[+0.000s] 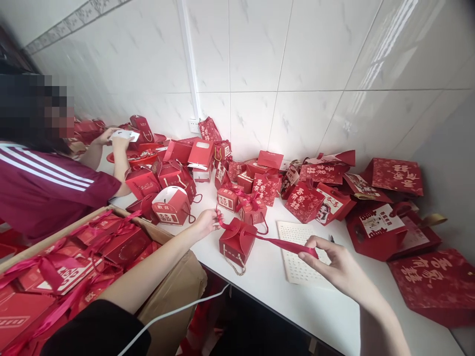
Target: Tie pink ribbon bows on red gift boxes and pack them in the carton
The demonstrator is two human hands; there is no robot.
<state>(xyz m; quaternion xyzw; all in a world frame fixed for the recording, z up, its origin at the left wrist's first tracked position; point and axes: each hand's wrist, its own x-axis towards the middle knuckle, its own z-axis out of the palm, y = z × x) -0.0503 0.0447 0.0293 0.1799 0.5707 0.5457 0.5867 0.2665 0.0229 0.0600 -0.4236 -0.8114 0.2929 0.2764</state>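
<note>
I've got left hand (206,222) and right hand (336,264) each pinching a ribbon (282,243) end, red box (237,243) between them near the surface's (267,284) 6 o'clock edge; I reckon an uneven pull could tip it or drag it off.

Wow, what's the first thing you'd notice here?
Red gift boxes heaped everywhere along the white-tiled wall. In the middle, the left hand and right hand stretch a red ribbon across one small box on the white table. A cardboard carton of more boxes sits lower left.

glossy white wall tiles (297,59), satin ribbon (282,244), red card box (235,243)
</note>
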